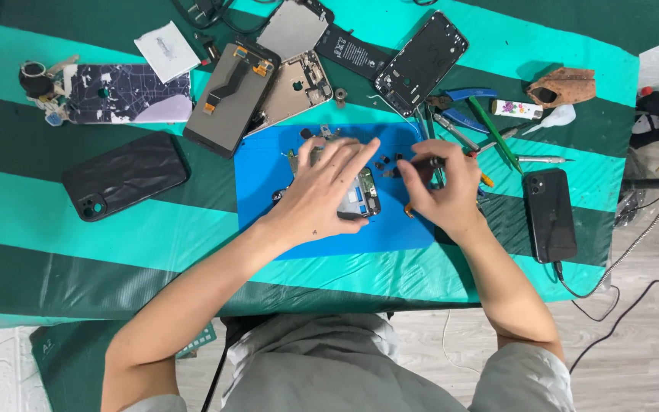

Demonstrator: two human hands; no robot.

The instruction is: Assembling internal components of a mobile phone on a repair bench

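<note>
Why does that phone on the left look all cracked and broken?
The flat phone back with a white and dark patchy surface, at the table's far left, looks shattered: pieces of its coating are missing. Several other phones lie opened up, like the black frame at the top. The left hand rests on another opened phone.

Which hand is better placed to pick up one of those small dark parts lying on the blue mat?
Right. The right hand sits just beside the small dark parts and already pinches a thin tool aimed at them. The left hand lies spread over the opened phone, steadying it.
</note>
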